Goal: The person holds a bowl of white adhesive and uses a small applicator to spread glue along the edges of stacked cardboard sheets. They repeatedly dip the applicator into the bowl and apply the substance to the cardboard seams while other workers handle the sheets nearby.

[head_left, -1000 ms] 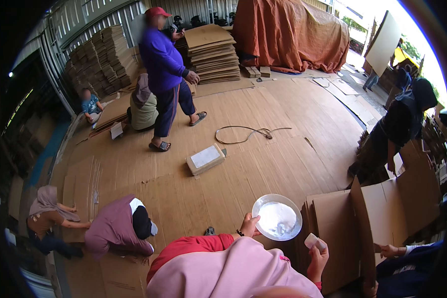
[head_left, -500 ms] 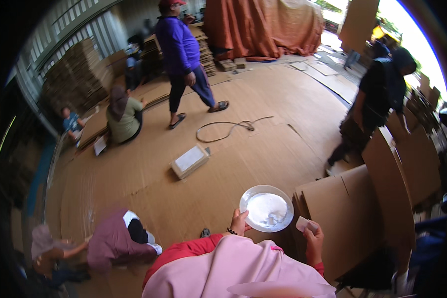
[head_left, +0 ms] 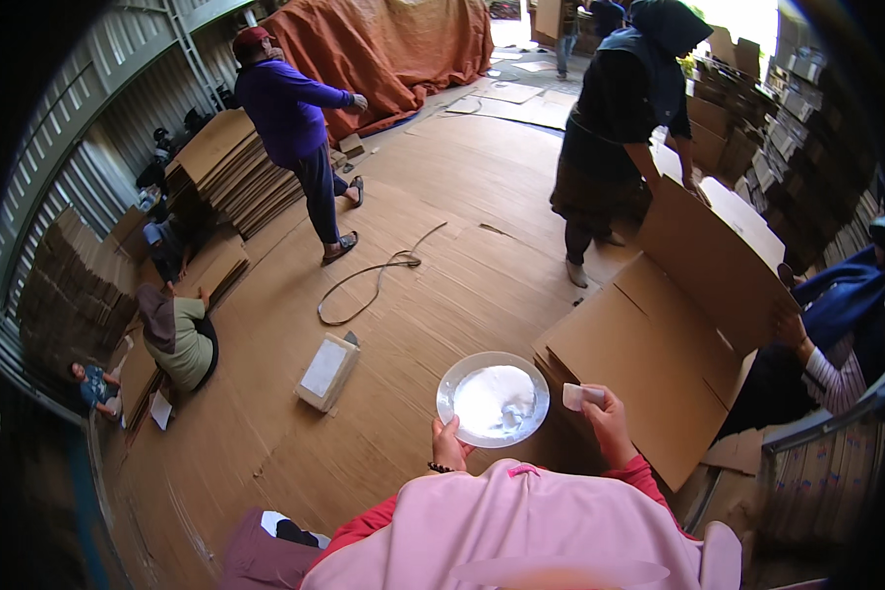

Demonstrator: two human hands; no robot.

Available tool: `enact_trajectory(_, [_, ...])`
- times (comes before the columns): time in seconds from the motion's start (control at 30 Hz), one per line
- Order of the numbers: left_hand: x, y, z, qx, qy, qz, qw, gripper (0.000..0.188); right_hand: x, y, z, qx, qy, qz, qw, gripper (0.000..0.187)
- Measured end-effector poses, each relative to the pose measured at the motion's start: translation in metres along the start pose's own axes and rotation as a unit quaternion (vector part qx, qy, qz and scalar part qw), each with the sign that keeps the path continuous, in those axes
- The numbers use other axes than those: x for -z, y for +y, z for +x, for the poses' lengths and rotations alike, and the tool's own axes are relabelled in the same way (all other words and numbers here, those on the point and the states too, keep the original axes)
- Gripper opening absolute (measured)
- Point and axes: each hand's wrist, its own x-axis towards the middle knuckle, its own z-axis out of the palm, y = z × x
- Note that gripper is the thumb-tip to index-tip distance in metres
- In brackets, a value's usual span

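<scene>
In my left hand (head_left: 450, 444) is the near left rim of a round, pale bowl (head_left: 446, 393), the fingers closed on its edge. White paste (head_left: 494, 395) fills much of the bowl, with a scooped hollow toward its right side. My right hand (head_left: 610, 425) pinches a small, flat, whitish scraper (head_left: 576, 396) just right of the bowl, apart from it. Beyond that hand lies a stack of cardboard sheets (head_left: 639, 329); two other people hold up a large folded panel (head_left: 703, 265) there.
A white-topped box (head_left: 326, 372) and a looped cord (head_left: 374, 280) lie on the cardboard-covered floor. A person in purple (head_left: 283, 113) stands ahead, near stacked cardboard (head_left: 241, 172). Others sit at the left. An orange tarp (head_left: 383, 59) covers a pile at the back.
My view has turned to the right. The two people at the right now hold the cardboard panel between them. The person in purple has an arm stretched out. My grips stay the same.
</scene>
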Motion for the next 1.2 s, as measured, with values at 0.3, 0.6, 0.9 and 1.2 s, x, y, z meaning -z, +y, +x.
enact_trajectory(0.3, [0.000,-0.003,-0.001,0.000,0.004,-0.013,1.000,0.034,0.037,0.022,0.006,0.085,0.155,-0.139,0.974,0.030])
enact_trajectory(0.6, [0.002,-0.009,-0.002,-0.012,0.021,0.003,1.000,0.035,0.070,0.067,0.038,0.056,0.182,-0.138,0.972,0.028])
enact_trajectory(0.9, [-0.001,-0.009,-0.005,-0.016,0.044,0.023,0.999,0.035,0.041,0.089,0.075,0.134,0.095,-0.462,0.872,0.024])
enact_trajectory(1.2, [-0.004,-0.007,-0.007,-0.011,0.066,0.045,0.997,0.035,0.035,0.107,0.061,0.201,0.028,-0.532,0.822,0.033])
